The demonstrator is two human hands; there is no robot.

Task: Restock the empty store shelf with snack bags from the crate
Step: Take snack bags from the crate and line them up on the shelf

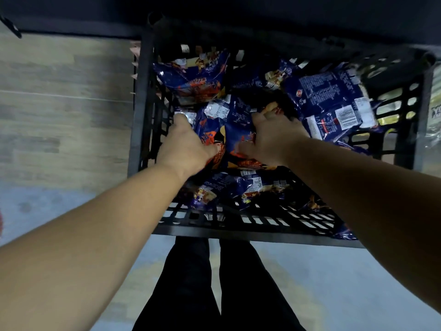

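A black slatted plastic crate (238,229) stands on the floor in front of me, holding several dark blue snack bags with orange print. Both my hands reach down into it. My left hand (183,144) grips the left side of a blue snack bag (229,130) in the crate's middle, thumb pressed on its front. My right hand (272,139) grips the same bag's right side, fingers curled over its top edge. Another bag (334,103) lies label-side up at the right, one (193,77) at the back left, one (229,187) at the front.
Wood-pattern flooring (64,103) lies to the crate's left, pale floor beneath me with my dark-trousered legs (214,283). A dark shelf edge (238,10) overhangs the top of view. Some packaged goods (435,111) show at the far right.
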